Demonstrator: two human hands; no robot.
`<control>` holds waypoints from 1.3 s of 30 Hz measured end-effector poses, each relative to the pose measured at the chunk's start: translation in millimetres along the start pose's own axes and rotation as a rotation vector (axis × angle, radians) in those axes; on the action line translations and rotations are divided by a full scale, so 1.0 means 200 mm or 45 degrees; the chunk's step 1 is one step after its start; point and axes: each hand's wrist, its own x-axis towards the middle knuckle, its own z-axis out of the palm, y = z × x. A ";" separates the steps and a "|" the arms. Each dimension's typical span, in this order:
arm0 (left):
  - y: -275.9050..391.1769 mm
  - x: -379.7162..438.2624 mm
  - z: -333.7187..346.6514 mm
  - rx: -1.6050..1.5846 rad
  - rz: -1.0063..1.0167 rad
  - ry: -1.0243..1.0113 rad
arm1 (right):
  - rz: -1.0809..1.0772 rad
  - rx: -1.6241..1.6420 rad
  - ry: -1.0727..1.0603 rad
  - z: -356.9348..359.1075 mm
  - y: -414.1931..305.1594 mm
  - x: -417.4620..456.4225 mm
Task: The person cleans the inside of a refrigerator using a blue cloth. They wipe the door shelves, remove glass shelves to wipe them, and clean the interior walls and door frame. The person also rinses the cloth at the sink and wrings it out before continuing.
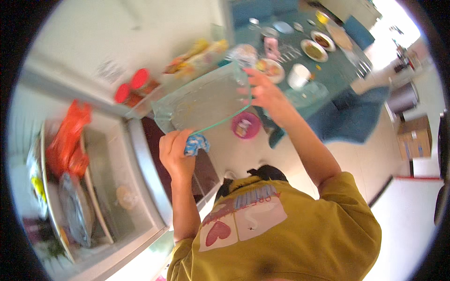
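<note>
A clear, green-tinged plastic refrigerator drawer [207, 102] is held up, tilted, in front of me. My left hand [177, 151] is closed around a crumpled blue patterned cloth [196, 144] and touches the drawer's near left corner. At the opposite end, my right hand [263, 89] grips the right wall, its fingers partly seen through the plastic. Faint yellowish marks show on the drawer's inside. To the left stands the open refrigerator compartment [112, 158], with a red plastic bag [70, 144] and a grey plastic bag [75, 210] in it.
Red-lidded jars [140, 79] and yellow packages [204, 58] sit on the open door's shelf [144, 105]. Beyond is a table with dishes [314, 51] and a white cup [299, 76]. A pink basin [246, 125] is on the floor below; a blue chair [348, 116] stands right.
</note>
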 end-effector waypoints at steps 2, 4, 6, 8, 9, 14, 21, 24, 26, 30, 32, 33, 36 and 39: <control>0.09 -0.10 0.15 -0.022 0.004 -0.158 | 0.054 -0.192 0.087 -0.11 0.14 -0.16; 0.19 -0.20 0.33 -0.123 0.004 -0.310 | 0.220 -0.219 0.190 -0.24 0.25 -0.31; 0.28 -0.35 0.53 -0.275 -0.080 -0.478 | 0.496 -0.081 0.348 -0.41 0.32 -0.47; 0.46 -0.39 0.64 -0.419 -0.266 -0.677 | 0.541 -0.013 0.567 -0.67 0.46 -0.60; 0.51 -0.42 0.70 -0.523 -0.404 -0.711 | 0.557 0.016 0.675 -0.81 0.53 -0.65; 0.60 -0.51 0.90 -0.732 -0.763 -0.746 | 0.606 -0.278 0.859 -1.48 0.59 -0.61; 0.65 -0.74 0.87 -0.659 -1.260 -0.591 | 0.693 -0.182 1.011 -1.79 0.75 -0.34; 0.64 -0.69 0.83 -0.726 -1.466 -0.510 | 0.585 0.060 1.261 -2.00 0.96 -0.37; 0.62 -0.73 0.82 -0.818 -1.598 -0.397 | 0.603 -0.039 1.363 -2.02 0.97 -0.37; 0.61 -0.77 0.78 -0.991 -1.813 -0.245 | 0.810 -0.370 1.379 -1.82 0.86 -0.33; 0.61 -0.76 0.75 -1.068 -1.828 -0.208 | 0.766 -0.660 1.383 -1.78 0.87 -0.36; 0.61 -0.77 0.75 -1.201 -1.861 -0.106 | 0.678 -0.894 1.386 -1.81 0.94 -0.37; 0.62 -0.72 0.76 -1.520 -1.953 0.121 | 0.180 -0.903 0.969 -1.66 0.96 -0.31; 0.65 -0.54 0.81 -1.678 -1.704 0.270 | 0.248 0.195 0.150 -0.87 0.59 -0.26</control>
